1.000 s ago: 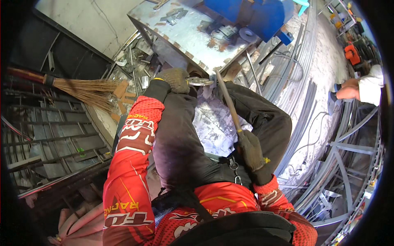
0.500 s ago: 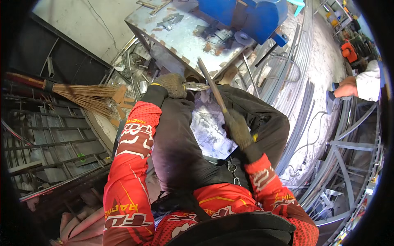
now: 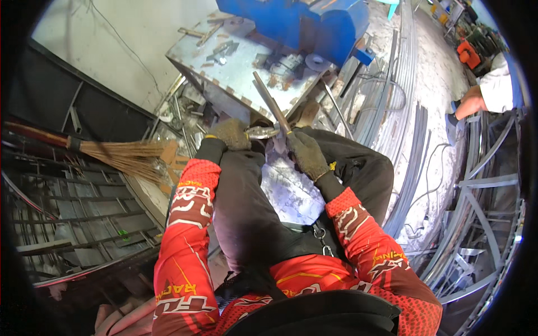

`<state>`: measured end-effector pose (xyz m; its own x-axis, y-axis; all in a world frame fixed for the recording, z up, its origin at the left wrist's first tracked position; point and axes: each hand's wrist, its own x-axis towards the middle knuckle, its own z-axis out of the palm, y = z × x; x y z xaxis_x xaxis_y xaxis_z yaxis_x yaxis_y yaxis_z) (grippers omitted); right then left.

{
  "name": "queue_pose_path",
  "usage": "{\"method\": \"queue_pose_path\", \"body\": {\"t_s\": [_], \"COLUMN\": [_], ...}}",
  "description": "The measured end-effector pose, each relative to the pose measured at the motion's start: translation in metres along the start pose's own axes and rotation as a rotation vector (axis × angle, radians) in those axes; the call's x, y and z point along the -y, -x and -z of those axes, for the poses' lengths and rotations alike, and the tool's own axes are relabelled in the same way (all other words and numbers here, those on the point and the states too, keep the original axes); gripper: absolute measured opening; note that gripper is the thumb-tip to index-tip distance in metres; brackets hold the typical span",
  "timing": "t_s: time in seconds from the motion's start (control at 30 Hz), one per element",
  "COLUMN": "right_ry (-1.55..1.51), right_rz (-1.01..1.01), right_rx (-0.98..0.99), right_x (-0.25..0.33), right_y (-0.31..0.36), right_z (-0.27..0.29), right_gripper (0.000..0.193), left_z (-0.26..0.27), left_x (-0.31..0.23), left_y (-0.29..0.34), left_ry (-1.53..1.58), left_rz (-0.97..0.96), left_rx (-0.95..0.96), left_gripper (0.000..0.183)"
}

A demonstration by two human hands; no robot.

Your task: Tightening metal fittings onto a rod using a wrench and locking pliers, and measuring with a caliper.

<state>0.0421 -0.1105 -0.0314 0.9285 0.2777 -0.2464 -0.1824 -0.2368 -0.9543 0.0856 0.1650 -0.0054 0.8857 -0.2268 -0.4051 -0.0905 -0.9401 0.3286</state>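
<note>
My left hand (image 3: 231,134), in a brown work glove, is closed over my left knee. A shiny metal tool that looks like locking pliers (image 3: 262,133) sticks out of it to the right. My gloved right hand (image 3: 309,155) is wrapped round the lower end of a long, narrow metal bar (image 3: 270,101). The bar slants up and to the left, past the tip of the pliers, toward the metal table. I cannot tell whether the pliers' jaws bite on the bar. The right glove hides the bar's lower end.
Ahead stands a metal table (image 3: 224,70) with metal scraps and a blue machine (image 3: 280,22). A straw broom (image 3: 112,154) lies left, above metal frames. Long steel bars (image 3: 416,162) cover the floor to the right. Another person's leg (image 3: 471,101) shows at far right.
My right hand has moved forward and left, closer to the pliers. The bar's far end has shifted up and left. My left hand still holds the pliers. The whole view has turned slightly.
</note>
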Motion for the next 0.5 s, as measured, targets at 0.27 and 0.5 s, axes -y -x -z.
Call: {"method": "queue_pose_path", "body": {"t_s": [0.27,0.5], "right_ry": [-0.327,-0.477], "right_rz": [-0.003,0.048], "right_rx": [-0.009,-0.082], "right_x": [-0.029,-0.012], "right_y": [0.061,0.052], "right_z": [0.002,0.022], "right_gripper": [0.031,0.017], "left_z": [0.015,0.022], "left_x": [-0.002,0.004], "left_y": [0.043,0.074], "left_ry": [0.0,0.278], "left_rz": [0.084,0.123], "left_rx": [-0.325,-0.508], "left_gripper": [0.052,0.05]}}
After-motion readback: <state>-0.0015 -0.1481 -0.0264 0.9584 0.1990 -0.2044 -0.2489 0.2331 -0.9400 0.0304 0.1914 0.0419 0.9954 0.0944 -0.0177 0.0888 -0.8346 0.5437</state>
